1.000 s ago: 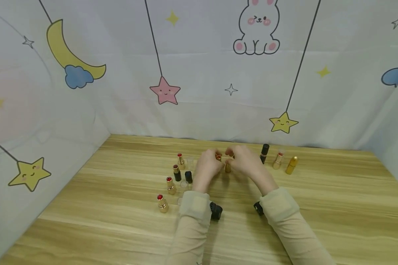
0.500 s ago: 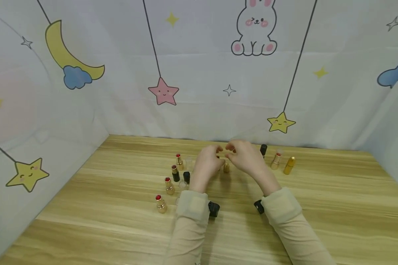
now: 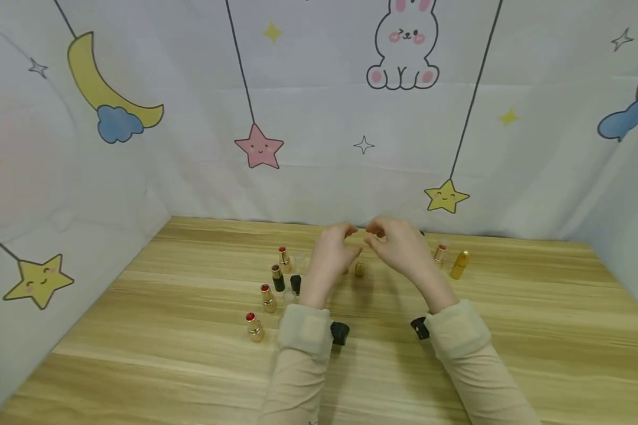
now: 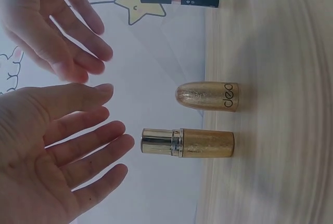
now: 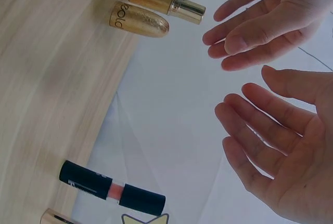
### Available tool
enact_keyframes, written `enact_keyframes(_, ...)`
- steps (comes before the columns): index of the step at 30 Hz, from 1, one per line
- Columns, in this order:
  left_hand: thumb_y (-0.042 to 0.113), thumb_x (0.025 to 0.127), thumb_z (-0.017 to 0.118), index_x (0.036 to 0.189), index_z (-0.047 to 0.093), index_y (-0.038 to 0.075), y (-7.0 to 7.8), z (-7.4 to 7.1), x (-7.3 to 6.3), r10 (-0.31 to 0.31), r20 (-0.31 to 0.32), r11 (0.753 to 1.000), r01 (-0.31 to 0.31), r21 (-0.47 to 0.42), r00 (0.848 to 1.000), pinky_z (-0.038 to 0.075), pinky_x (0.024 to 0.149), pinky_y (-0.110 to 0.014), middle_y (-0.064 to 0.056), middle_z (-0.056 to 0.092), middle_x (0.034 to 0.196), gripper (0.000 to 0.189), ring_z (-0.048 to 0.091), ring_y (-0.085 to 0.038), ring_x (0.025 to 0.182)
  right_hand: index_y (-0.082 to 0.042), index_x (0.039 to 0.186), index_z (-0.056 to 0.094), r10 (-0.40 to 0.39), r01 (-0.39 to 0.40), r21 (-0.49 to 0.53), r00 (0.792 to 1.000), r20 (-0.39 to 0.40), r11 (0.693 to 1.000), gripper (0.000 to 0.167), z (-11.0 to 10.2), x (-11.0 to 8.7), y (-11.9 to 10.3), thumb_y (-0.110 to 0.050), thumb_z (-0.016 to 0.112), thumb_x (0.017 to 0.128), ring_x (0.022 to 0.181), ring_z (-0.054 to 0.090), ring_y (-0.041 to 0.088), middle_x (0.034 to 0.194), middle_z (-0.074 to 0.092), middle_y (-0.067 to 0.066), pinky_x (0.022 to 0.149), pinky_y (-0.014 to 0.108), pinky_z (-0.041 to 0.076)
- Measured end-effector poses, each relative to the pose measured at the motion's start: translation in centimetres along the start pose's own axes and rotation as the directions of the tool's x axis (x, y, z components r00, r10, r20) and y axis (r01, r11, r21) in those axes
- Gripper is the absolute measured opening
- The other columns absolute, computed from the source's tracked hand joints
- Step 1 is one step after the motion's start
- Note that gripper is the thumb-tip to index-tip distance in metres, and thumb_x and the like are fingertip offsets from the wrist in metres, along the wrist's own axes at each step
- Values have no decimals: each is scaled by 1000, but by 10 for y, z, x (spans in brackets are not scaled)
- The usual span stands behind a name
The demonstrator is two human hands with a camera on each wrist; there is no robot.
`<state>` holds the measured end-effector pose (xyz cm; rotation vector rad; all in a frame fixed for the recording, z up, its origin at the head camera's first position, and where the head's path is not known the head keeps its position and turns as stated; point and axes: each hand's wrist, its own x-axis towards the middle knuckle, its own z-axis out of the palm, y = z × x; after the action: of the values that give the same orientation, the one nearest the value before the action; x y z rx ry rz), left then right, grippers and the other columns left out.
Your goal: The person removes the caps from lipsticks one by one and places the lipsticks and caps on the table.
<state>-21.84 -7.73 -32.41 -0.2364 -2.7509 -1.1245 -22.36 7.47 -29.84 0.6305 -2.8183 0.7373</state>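
My left hand (image 3: 329, 251) and right hand (image 3: 401, 245) hover near each other over the back middle of the table, fingers loosely bent, both palms holding nothing. Below them a rounded gold lipstick cap (image 4: 208, 96) stands upright on the wood. Right beside it is an uncapped gold lipstick base (image 4: 203, 143) with a shiny inner tube, also upright. In the head view the left hand mostly hides this base, while the cap (image 3: 359, 270) shows between the wrists. Nearest my right hand stands a black tube with a pink band (image 5: 115, 190), almost fully hidden behind that hand from above.
Several open lipsticks stand in a slanting line at left, including a black one (image 3: 278, 278) and a gold one (image 3: 254, 326). A black cap (image 3: 296, 284) and clear caps (image 3: 289, 296) sit beside them. At right are a red-tipped lipstick (image 3: 440, 254) and a gold bullet-shaped lipstick (image 3: 459, 265).
Both hands have lifted away from the gold lipstick base and cap, which stay standing. The right hand now covers the black tube; the whole head view has shifted slightly.
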Motion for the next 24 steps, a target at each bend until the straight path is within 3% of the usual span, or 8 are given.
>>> enact_keyframes(10, 19, 87, 71, 124, 61, 7, 7, 1, 3, 20, -1, 1000, -20, 10, 1000, 48, 99, -42, -11, 63, 127, 40, 58, -28, 118, -4, 115, 64, 7, -7, 44, 1000, -6, 999, 30, -16, -5, 25, -26, 56, 98, 110, 62, 32, 115, 68, 14, 92, 50, 49)
enact_keyframes(24, 19, 86, 73, 133, 57, 12, 30, 23, 14, 58, 78, 993, -50, -102, 995, 47, 102, -40, -7, 58, 135, 50, 55, -25, 125, -5, 116, 64, 11, -9, 35, 997, -74, 999, 29, -34, -11, 53, -25, 55, 98, 103, 64, 34, 112, 69, 16, 88, 52, 50)
